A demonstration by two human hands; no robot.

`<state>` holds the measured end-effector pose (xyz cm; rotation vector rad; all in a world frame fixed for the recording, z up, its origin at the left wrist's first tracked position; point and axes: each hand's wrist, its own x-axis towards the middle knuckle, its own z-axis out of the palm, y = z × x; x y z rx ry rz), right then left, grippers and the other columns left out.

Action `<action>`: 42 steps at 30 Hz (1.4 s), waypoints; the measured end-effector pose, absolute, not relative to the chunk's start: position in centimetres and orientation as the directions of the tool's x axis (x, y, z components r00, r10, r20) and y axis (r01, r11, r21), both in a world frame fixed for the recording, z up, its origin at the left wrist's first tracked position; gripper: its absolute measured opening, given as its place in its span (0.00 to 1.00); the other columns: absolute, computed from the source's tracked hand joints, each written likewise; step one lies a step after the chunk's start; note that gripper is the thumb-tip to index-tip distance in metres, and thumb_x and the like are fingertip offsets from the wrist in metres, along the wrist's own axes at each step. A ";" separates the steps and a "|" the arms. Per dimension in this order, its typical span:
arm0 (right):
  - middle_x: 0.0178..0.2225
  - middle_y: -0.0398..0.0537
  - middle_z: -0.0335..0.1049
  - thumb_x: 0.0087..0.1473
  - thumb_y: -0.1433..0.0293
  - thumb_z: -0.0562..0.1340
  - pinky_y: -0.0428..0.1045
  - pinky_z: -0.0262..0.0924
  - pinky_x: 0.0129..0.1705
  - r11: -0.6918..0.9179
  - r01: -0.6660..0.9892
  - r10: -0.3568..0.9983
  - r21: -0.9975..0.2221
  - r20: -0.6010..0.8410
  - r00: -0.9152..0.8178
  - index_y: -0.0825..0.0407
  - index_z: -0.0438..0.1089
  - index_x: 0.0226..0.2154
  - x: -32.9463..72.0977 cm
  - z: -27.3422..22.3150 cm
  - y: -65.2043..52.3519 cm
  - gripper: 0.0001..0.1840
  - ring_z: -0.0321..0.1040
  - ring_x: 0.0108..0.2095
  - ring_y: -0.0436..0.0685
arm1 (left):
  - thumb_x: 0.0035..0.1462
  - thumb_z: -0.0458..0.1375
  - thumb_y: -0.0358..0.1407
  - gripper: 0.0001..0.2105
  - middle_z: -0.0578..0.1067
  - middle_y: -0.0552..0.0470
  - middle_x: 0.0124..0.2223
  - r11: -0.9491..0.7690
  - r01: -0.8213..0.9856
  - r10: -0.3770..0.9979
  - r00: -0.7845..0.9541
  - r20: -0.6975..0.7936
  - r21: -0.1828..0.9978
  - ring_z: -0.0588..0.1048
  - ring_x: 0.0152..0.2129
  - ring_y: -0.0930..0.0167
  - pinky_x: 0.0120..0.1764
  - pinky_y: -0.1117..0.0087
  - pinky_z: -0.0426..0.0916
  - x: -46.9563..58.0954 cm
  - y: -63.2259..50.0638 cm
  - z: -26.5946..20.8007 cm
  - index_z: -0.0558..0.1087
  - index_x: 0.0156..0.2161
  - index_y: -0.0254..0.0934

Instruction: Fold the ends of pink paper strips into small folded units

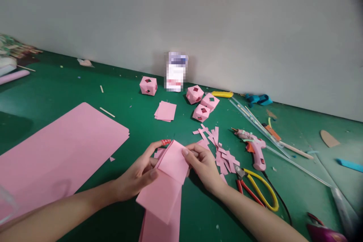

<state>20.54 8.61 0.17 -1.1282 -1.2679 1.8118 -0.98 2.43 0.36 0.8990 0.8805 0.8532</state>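
Observation:
Both hands hold a folded strip of pink paper (174, 160) above the table. My left hand (138, 176) grips its left edge, thumb on top and fingers behind; a red patterned wrap covers one fingertip. My right hand (202, 164) pinches the right edge of the folded part between thumb and fingers. Beneath the folded piece, a longer pink paper strip (163, 227) runs toward the bottom of the view. Just beyond lies a small stack of pink paper squares (166, 110). Small cut pink scraps (224, 155) are scattered to the right of my right hand.
Large pink sheets (65, 143) cover the left. Several pink paper polyhedra, including one (148, 86), stand near the wall. A pink glue gun (255, 147), yellow-and-red pliers (261, 189), clear glue sticks (255, 121) and a yellow cutter (222, 94) lie right. A pixelated upright item (176, 72) leans on the wall.

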 end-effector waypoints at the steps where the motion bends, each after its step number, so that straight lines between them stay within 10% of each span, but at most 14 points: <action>1: 0.20 0.38 0.63 0.54 0.49 0.67 0.43 0.56 0.20 -0.300 -0.010 0.871 -0.954 -0.269 -0.410 0.53 0.70 0.30 20.5 0.1 8.7 0.23 0.60 0.19 0.47 | 0.56 0.63 0.56 0.45 0.78 0.52 0.32 0.386 -0.215 0.880 0.377 -0.289 0.897 0.74 0.23 0.70 0.26 0.73 0.62 -0.8 2.5 0.7 0.44 0.69 0.43; 13: 0.18 0.36 0.54 0.61 0.57 0.62 0.45 0.40 0.20 -0.066 0.293 0.821 -0.954 -0.219 -0.528 0.54 0.74 0.33 20.8 -0.1 8.4 0.16 0.47 0.19 0.46 | 0.59 0.62 0.45 0.25 0.74 0.54 0.36 0.320 0.029 0.930 0.178 -0.320 0.947 0.75 0.33 0.69 0.37 0.69 0.68 -0.2 3.8 0.6 0.63 0.56 0.38; 24: 0.30 0.46 0.76 0.54 0.71 0.63 0.47 0.60 0.31 -0.029 0.225 0.807 -0.974 -0.156 -0.569 0.52 0.73 0.32 20.2 0.5 8.0 0.03 0.68 0.28 0.52 | 0.62 0.61 0.42 0.19 0.75 0.54 0.33 0.195 0.069 0.954 0.219 -0.206 0.978 0.73 0.28 0.71 0.30 0.71 0.65 -0.1 3.6 0.0 0.65 0.54 0.38; 42: 0.19 0.36 0.65 0.43 0.79 0.59 0.42 0.53 0.22 -0.199 0.183 0.757 -0.963 -0.269 -0.595 0.51 0.66 0.26 20.5 0.8 8.4 0.07 0.60 0.19 0.46 | 0.64 0.59 0.36 0.11 0.71 0.57 0.30 0.018 0.096 0.979 0.203 -0.037 0.995 0.71 0.28 0.74 0.32 0.72 0.64 -0.5 2.8 0.6 0.66 0.49 0.37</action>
